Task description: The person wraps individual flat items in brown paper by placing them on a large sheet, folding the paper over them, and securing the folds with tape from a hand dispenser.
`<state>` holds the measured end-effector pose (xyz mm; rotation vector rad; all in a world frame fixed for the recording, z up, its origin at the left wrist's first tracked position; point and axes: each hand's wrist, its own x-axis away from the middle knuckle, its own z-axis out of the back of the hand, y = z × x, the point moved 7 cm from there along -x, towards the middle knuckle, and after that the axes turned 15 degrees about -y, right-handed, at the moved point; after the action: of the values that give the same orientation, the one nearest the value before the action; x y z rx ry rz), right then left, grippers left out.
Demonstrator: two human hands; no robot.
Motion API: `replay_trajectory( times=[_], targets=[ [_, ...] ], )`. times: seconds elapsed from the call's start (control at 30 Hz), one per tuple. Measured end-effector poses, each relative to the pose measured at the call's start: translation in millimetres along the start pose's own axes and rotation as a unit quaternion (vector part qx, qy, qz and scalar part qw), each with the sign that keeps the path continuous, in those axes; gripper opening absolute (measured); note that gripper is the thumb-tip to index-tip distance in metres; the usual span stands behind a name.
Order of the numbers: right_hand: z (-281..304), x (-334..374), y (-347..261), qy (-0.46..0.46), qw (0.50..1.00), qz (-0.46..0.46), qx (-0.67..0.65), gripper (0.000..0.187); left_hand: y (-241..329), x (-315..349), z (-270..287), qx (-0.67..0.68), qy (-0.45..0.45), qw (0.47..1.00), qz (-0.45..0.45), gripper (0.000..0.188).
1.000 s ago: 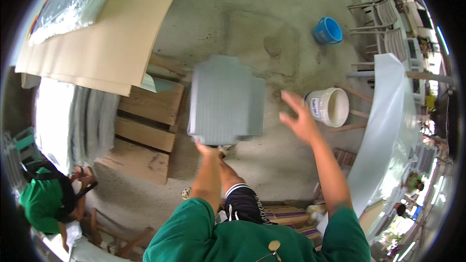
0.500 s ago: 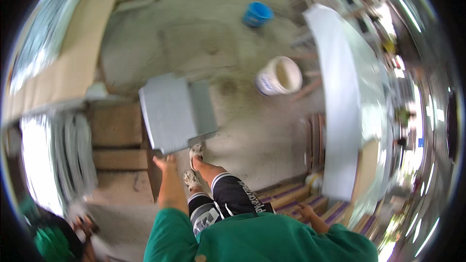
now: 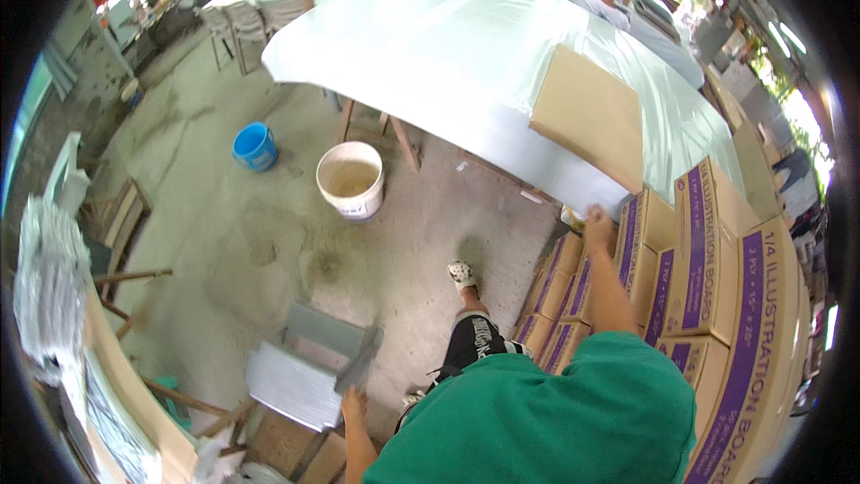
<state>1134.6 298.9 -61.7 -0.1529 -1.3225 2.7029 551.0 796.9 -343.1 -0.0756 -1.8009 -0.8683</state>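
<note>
My left hand (image 3: 355,403) hangs low beside a light-grey ribbed stack of flat sheets (image 3: 294,385). It looks empty, its fingers loosely out. The stack rests by a darker grey stand or seat (image 3: 324,337). On the other side, my right hand (image 3: 598,228) is raised over several brown cardboard boxes (image 3: 560,271) with purple bands, close to the corner of a sheet-covered table (image 3: 430,45). Its fingers are smeared by motion, and I cannot see anything held. Whether it touches a box is unclear.
A brown cardboard sheet (image 3: 591,112) lies on the table. A white bucket (image 3: 350,181) and a blue bucket (image 3: 255,146) stand on the concrete floor. Taller boxes (image 3: 708,251) rise at my right. Plastic-wrapped bundles (image 3: 52,287) are at the left. Another person (image 3: 609,2) is beyond the table.
My view has turned to the right, bringing the table and boxes ahead. The grey stack now sits lower in view. My right hand has come up and forward, over the boxes.
</note>
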Motion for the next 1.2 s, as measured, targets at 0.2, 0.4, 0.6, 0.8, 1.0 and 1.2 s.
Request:
replay_trajectory(
  times=[0.2, 0.4, 0.6, 0.8, 1.0, 1.2],
  targets=[
    [115.9, -205.1, 71.9, 0.192, 0.953, -0.136, 0.190, 0.060, 289.8, -16.3, -461.2, -0.305, -0.297, 0.881, -0.207, 0.046],
    [224.9, -344.9, 212.5, 0.012, 0.979, -0.197, -0.059, 0.077, 308.2, -38.0, -864.9, -0.374, -0.399, 0.805, -0.228, 0.063],
    [107.8, -324.8, 124.4, 0.052, 0.949, -0.310, 0.004, 0.063, 317.5, -57.4, -890.7, -0.442, -0.241, 0.839, -0.209, 0.066],
    [50.9, -238.7, 122.9, -0.194, 0.875, -0.280, -0.343, 0.069, 321.4, -67.7, -773.3, -0.454, -0.258, 0.826, -0.211, 0.064],
    [11.7, -155.8, 81.2, -0.194, 0.858, -0.311, -0.360, 0.062, 289.3, -27.5, -608.0, -0.464, -0.237, 0.848, -0.102, 0.057],
    [-76.4, -100.0, -31.7, -0.325, 0.899, -0.182, -0.231, 0.058, 185.6, 49.8, -399.5, -0.325, 0.022, 0.934, -0.144, 0.052]
  ],
)
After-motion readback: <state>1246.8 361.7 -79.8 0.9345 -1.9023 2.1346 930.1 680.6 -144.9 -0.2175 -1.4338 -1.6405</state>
